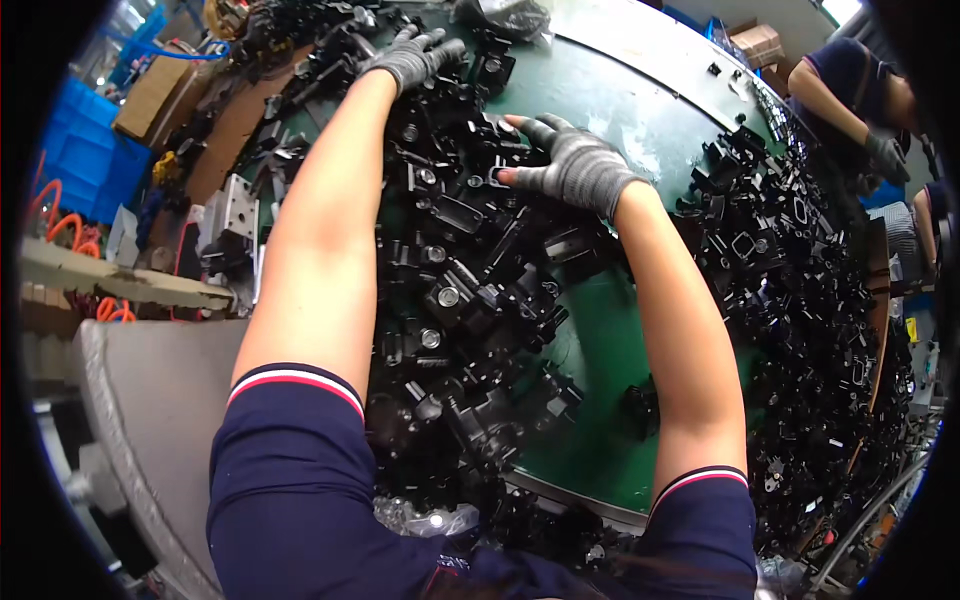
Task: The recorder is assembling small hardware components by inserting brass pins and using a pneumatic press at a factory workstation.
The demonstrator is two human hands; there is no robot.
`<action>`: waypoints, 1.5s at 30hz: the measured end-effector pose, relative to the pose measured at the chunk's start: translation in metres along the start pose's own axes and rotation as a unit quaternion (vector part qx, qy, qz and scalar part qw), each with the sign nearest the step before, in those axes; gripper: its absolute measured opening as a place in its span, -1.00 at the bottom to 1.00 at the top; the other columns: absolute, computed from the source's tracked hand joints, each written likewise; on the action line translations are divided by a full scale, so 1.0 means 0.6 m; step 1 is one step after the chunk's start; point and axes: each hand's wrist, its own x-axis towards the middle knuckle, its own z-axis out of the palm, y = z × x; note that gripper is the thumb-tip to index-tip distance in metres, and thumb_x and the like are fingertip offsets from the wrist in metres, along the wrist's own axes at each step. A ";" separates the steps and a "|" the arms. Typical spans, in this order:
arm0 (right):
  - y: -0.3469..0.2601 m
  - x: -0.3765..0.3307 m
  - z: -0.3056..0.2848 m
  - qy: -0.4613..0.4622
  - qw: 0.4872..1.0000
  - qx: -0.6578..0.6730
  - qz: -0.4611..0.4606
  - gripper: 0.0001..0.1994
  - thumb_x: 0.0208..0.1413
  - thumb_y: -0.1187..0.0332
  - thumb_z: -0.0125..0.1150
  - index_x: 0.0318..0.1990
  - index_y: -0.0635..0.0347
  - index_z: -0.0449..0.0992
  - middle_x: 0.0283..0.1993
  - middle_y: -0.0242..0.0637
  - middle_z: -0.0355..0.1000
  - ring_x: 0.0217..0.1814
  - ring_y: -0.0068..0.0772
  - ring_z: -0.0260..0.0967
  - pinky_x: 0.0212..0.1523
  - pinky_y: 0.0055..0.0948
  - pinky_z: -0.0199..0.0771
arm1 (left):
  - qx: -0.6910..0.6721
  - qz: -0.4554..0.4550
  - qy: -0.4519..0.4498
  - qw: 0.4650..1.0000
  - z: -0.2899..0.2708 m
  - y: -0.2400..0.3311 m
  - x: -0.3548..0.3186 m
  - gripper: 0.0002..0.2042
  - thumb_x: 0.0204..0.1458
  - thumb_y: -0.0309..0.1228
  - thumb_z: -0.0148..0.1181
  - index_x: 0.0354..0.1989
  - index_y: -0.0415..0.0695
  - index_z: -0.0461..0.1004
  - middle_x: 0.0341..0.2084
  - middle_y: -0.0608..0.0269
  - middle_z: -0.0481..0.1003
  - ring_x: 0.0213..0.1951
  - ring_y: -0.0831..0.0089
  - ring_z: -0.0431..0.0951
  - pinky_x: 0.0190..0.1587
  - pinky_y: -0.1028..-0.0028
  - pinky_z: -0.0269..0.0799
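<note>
Both my arms reach forward over a heap of small black plastic parts [460, 215]. My left hand [412, 60], in a grey knit glove, lies on the far edge of the heap with its fingers spread. My right hand [575, 165] wears a similar glove with bare thumb and index fingertips. Its thumb and index finger are apart, close to a small shiny-edged part [497, 170] at the side of the heap. No part shows lifted in either hand. Whatever lies under my left palm is hidden.
A green tabletop [610, 380] shows between this heap and a second black heap [790, 270] on the right. A person [850, 90] in dark clothing works at the far right. Blue bins [85, 150], a cardboard box [165, 95] and a metal block [235, 212] stand left.
</note>
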 end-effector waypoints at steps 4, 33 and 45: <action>-0.004 0.014 -0.011 -0.068 0.997 -0.042 0.005 -0.02 -0.12 -0.38 0.31 0.47 -0.27 0.15 0.48 -0.18 0.16 0.50 -0.01 0.10 0.41 -0.08 0.22 | -0.027 0.088 -0.098 0.991 0.006 0.021 0.019 -0.29 0.07 0.25 0.14 0.38 0.24 0.28 0.41 0.09 0.16 0.46 0.13 0.07 0.43 -0.22 -0.30; -0.061 -0.428 0.109 -0.100 0.994 -0.034 0.009 -0.10 -0.09 -0.09 0.40 0.45 -0.13 0.18 0.48 -0.29 0.12 0.43 0.00 0.19 0.32 0.00 0.33 | -0.107 0.280 -0.269 0.915 -0.084 0.138 -0.374 -0.54 0.07 -0.39 0.22 0.21 -0.01 0.43 0.08 0.05 0.50 0.15 0.12 0.47 0.26 0.28 0.34; -0.147 -0.502 0.071 0.030 0.996 -0.063 0.048 -0.37 0.04 -0.04 0.30 0.25 0.01 0.41 0.17 -0.15 0.44 0.26 -0.07 0.37 0.27 -0.06 0.34 | -0.087 0.349 -0.110 0.927 -0.343 0.242 -0.587 -0.58 0.12 -0.42 0.19 0.21 -0.01 0.45 0.13 0.09 0.46 0.08 0.06 0.51 0.19 0.25 0.41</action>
